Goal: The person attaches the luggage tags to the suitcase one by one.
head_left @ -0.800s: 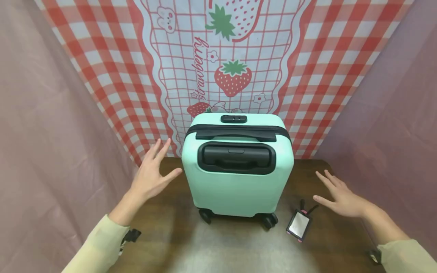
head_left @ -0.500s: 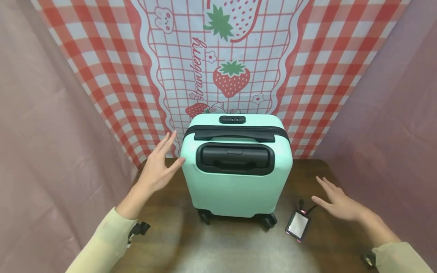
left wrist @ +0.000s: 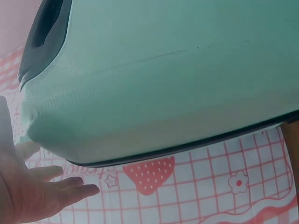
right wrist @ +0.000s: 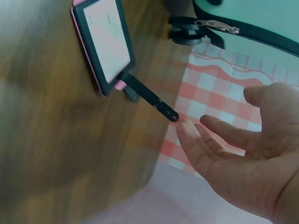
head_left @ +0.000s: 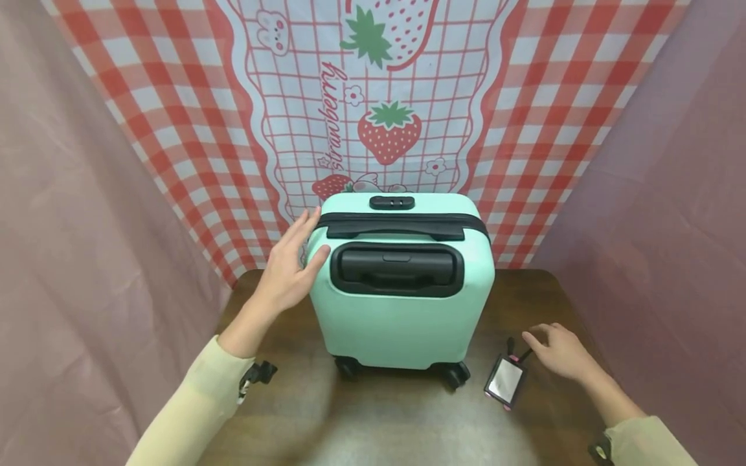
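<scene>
A mint-green suitcase (head_left: 402, 330) stands upright on its black wheels. On its top are a black carry handle (head_left: 396, 226), a recessed pull handle (head_left: 396, 266) and a small combination lock (head_left: 392, 202). My left hand (head_left: 285, 275) lies at the suitcase's upper left corner, its fingers extended along the side and the thumb toward the front. To the right, a luggage tag (head_left: 504, 380) with a pale window lies on the table. My right hand (head_left: 562, 353) hovers beside it, fingers loosely bent, fingertips right at the tag's black strap (right wrist: 149, 97) in the right wrist view.
The brown wooden table (head_left: 373, 421) carries everything. Behind the suitcase hangs a red-and-white checked cloth (head_left: 390, 77) with strawberry prints. Pinkish curtains (head_left: 93, 259) close in the left and right sides.
My left hand has moved right and up to the suitcase's corner. My right hand has come down and left toward the tag's strap, its fingers bending. The suitcase stays in place.
</scene>
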Motion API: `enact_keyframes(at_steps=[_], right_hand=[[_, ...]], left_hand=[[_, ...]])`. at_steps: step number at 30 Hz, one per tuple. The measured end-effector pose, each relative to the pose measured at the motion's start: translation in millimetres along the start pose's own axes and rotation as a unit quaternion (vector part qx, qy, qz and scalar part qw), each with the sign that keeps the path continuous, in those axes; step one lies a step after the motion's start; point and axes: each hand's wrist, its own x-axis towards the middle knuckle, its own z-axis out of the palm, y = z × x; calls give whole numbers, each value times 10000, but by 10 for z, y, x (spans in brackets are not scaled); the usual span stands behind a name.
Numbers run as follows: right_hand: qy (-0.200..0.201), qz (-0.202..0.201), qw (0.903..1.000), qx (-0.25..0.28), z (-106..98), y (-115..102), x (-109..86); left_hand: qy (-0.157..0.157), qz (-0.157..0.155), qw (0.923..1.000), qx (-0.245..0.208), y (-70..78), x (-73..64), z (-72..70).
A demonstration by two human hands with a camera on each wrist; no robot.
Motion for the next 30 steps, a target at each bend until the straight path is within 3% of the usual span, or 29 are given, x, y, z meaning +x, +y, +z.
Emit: enact_keyframes(at_steps=[7, 19, 24, 30], right_hand=[[-14, 614, 9976, 324, 118, 28, 0], [-142, 1213, 9900, 699, 345, 112, -52], [-401, 1099, 9872, 1084, 484, 227, -76], [-148, 1065, 9846, 1377, 598, 360, -83]], left_hand=[[44, 157, 9999, -19, 10, 72, 67], [-151, -129, 9998, 1, 14, 42, 132], [-195, -205, 9996, -33, 10, 45, 147], [-163, -226, 9996, -74, 3, 42, 165]])
